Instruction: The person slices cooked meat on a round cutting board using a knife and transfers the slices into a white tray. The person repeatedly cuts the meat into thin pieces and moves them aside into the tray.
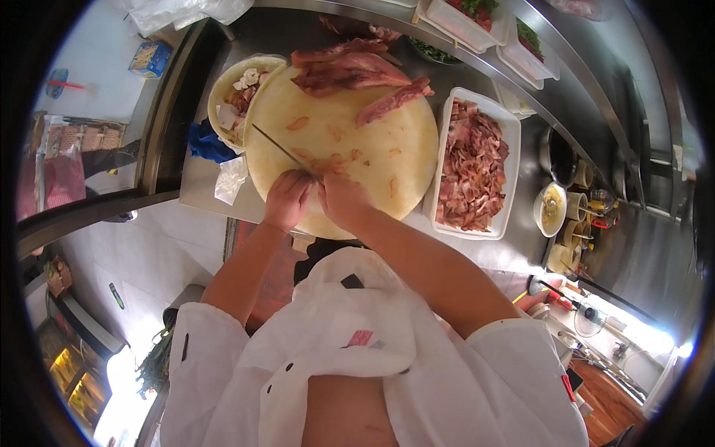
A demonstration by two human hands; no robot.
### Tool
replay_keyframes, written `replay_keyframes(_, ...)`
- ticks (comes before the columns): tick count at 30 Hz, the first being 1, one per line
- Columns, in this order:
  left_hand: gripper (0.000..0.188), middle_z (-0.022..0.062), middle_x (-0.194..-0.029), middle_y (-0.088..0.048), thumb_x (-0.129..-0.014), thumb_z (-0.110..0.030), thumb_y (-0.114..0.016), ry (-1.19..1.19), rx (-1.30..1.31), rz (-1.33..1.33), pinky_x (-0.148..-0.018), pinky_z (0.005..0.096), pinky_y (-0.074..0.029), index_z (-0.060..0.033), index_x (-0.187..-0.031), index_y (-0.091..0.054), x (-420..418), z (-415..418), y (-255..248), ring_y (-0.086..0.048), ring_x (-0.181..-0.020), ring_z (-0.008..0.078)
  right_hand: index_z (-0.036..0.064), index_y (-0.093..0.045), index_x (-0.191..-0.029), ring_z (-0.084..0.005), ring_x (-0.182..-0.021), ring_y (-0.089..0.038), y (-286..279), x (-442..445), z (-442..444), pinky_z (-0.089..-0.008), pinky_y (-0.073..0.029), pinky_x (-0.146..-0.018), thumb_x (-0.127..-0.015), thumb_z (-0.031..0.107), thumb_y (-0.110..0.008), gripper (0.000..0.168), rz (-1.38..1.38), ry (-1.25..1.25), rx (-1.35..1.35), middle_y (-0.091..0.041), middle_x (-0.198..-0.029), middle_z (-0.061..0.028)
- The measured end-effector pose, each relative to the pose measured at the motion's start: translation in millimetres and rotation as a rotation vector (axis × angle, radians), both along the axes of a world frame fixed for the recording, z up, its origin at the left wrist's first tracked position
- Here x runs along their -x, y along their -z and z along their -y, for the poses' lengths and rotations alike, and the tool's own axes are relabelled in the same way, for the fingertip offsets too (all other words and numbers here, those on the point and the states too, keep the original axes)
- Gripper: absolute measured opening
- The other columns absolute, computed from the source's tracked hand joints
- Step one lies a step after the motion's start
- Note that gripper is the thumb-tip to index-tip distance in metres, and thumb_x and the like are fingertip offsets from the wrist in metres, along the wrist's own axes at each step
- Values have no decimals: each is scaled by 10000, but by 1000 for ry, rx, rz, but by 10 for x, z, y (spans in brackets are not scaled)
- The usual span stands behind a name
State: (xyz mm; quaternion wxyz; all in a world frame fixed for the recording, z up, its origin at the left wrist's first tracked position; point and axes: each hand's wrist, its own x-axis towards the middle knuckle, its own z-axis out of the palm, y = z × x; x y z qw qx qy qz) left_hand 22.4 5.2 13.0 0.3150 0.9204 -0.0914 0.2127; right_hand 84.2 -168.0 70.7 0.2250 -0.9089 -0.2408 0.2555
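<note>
A thick round chopping board (341, 190) lies before me on the steel worktop. My right hand (346, 198) grips a knife at its near end, over the lower part of the board. The thin dark knife blade (282, 147) slants away to the upper left, seen nearly edge-on. My left hand (288, 196), fingers curled, is close against the knife near the right hand; whether it holds anything is hidden. Meat scraps (335, 163) lie just beyond both hands. Large pieces of cured-looking meat (352, 72) rest at the board's far edge, with a narrower strip (394, 101) beside them.
Right of the board, a white plastic tub (511, 184) holds sliced meat (472, 167). A lined waste bin (215, 103) stands at upper left, near a blue cloth (208, 139) and crumpled paper (229, 181). A steel shelf (505, 75) with vegetable containers (469, 28) overhangs the far right.
</note>
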Motion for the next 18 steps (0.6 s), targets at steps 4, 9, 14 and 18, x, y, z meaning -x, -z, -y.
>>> replay_keyframes(4, 145, 112, -1059, -691, -880, -28, -720, 5, -11, -8, -872, 449, -572, -41, -1024, -704, 44, 25, -62, -671, -997, 344, 11, -618, -1092, -465, -865, -714, -72, -60, 144, -563, -569, -781, -1067, 307, -521, 313, -13, 27, -90, -724, -932, -268)
replay_keyframes(9, 164, 116, -1072, -685, -868, -16, -748, -30, -42, 45, -858, 439, -577, -34, -1026, -709, 80, 35, 59, -671, -982, 347, 25, -599, -1164, -460, -831, -711, -388, -36, 562, -569, -563, -752, -1075, 307, -505, 311, -8, 5, 36, -728, -891, -238)
replay_keyframes(14, 180, 124, -1058, -686, -855, -14, -762, -10, -45, 60, -857, 440, -579, -26, -1027, -709, 62, 34, 69, -671, -985, 353, 16, -563, -1173, -439, -787, -713, -677, 133, 650, -568, -563, -725, -1082, 306, -499, 310, -44, 6, 129, -727, -846, -215)
replay_keyframes(18, 188, 114, -1050, -696, -844, -22, -770, -32, -99, 68, -853, 428, -591, -31, -1024, -716, 59, 4, 111, -685, -989, 339, 20, -559, -1092, -408, -761, -736, -851, 287, 627, -532, -585, -691, -1083, 287, -492, 276, -80, -42, 184, -736, -833, -200)
